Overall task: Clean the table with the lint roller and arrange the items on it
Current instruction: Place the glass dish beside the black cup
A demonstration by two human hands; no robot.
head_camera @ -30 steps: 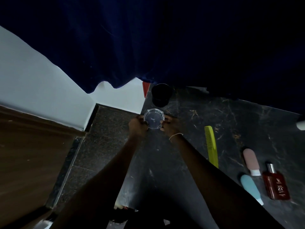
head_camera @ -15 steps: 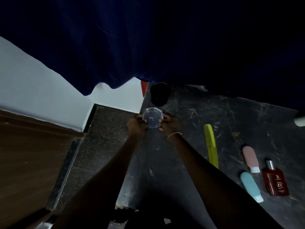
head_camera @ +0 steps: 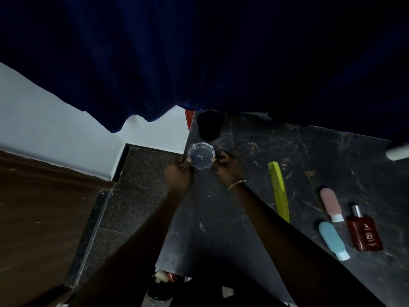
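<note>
A clear glass ashtray (head_camera: 200,154) sits at the far left edge of the dark marble table (head_camera: 254,209). My left hand (head_camera: 178,173) grips its left side and my right hand (head_camera: 225,165) grips its right side. Just behind it stands a black cup (head_camera: 209,125). A yellow-green comb (head_camera: 279,189) lies to the right of my right arm. Further right lie a pink tube (head_camera: 331,203), a blue tube (head_camera: 333,240) and a dark red perfume bottle (head_camera: 364,231). No lint roller is in view.
A dark blue curtain (head_camera: 199,52) hangs over the back of the table. A white object (head_camera: 398,151) pokes in at the right edge. A speckled floor (head_camera: 135,187), white wall and wooden panel (head_camera: 42,213) lie to the left.
Both hands have kept hold of the ashtray and slid it slightly farther back, closer to the black cup.
</note>
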